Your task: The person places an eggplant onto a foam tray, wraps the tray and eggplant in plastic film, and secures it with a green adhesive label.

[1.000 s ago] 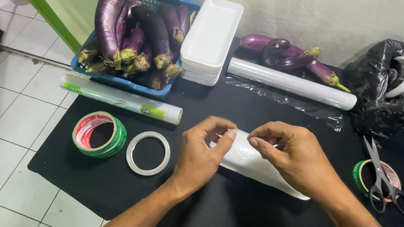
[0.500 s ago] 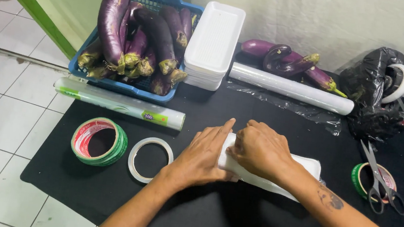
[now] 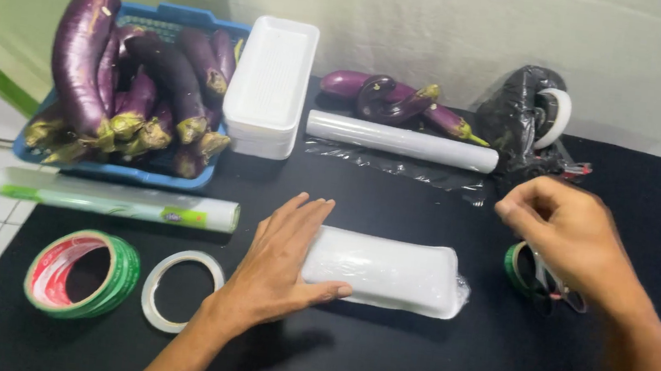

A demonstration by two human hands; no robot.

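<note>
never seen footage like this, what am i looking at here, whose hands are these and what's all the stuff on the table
There is no machine here. The picture comes from a camera worn on a person's head, looking down at that person's own two bare hands over a black table.

The left hand lies flat on one end of a white wrapped tray, pressing on it. The right hand hovers in the air with fingers curled, above a green tape roll; it appears to hold nothing.

Around them: a blue basket full of purple eggplants, a stack of white foam trays, a roll of cling film, more eggplants behind it, a boxed film roll, a red and green tape roll, a clear tape roll and a black plastic bag.
</note>
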